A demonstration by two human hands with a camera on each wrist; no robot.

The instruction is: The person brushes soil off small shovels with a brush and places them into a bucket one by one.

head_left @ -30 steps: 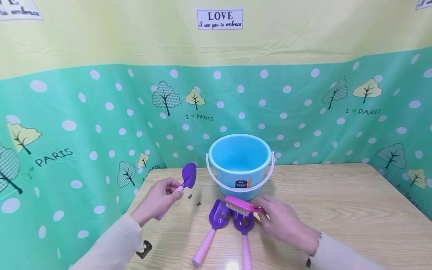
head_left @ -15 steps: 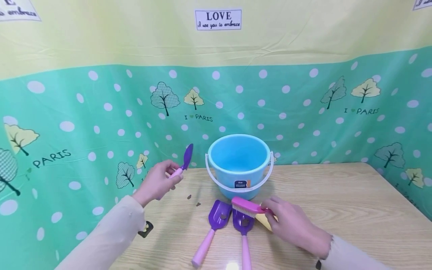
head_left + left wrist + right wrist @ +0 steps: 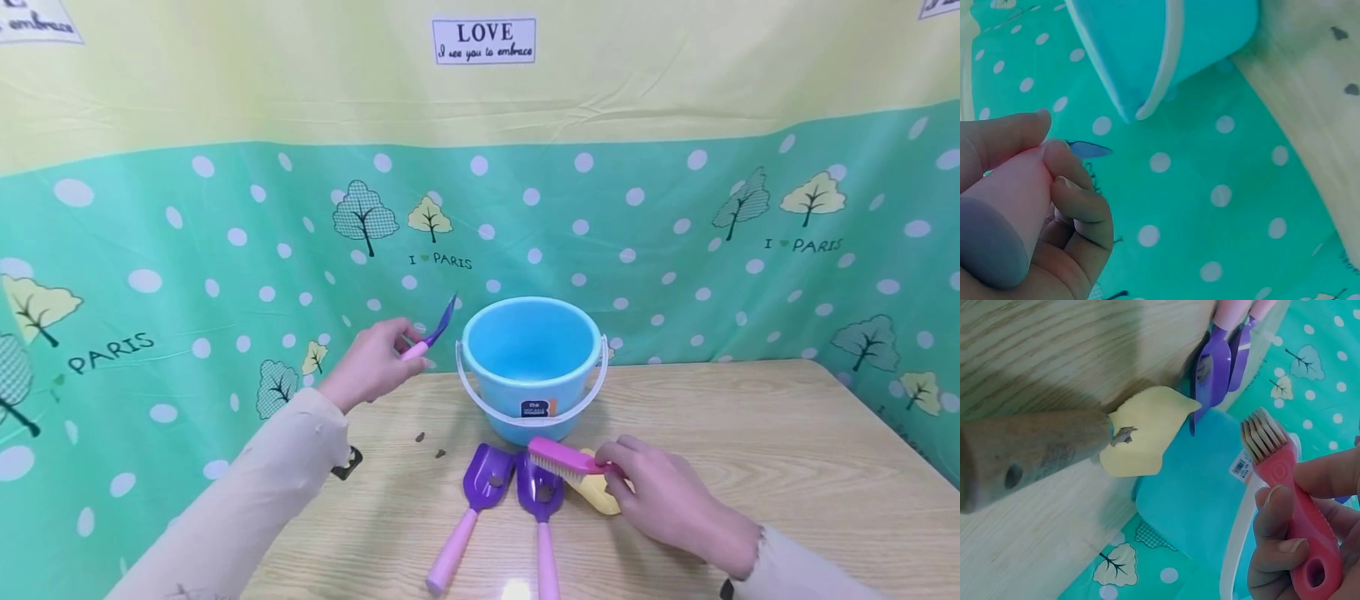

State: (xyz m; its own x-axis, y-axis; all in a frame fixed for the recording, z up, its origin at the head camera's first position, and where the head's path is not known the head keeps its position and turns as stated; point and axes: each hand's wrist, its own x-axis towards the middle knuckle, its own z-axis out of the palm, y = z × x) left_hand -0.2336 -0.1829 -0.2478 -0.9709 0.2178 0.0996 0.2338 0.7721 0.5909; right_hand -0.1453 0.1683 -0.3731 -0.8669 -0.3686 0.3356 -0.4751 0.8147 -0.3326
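Note:
My left hand (image 3: 378, 362) grips the pink handle of a small trowel (image 3: 442, 323), raised just left of the bucket's rim with its purple blade pointing up. In the left wrist view the fingers curl round the thick pink handle (image 3: 1019, 194). The light blue bucket (image 3: 504, 404), with a white bail, stands upright. My right hand (image 3: 667, 500) pinches a pink brush (image 3: 561, 454), bristles down, over a purple scoop (image 3: 542, 487). A second purple scoop (image 3: 486, 479) lies beside it. Each scoop bears a small dark bit.
A yellow trowel (image 3: 1147, 434) with a wooden handle (image 3: 1041, 453) lies near the right hand. Two dark bits (image 3: 420, 437) lie on the wooden table (image 3: 750, 433), left of the bucket. A green dotted curtain (image 3: 637, 250) hangs behind.
My left hand has lifted the trowel and moved it right, toward the bucket, its blade turning edge-on. My right hand has shifted slightly right with the brush, uncovering more of the yellow trowel.

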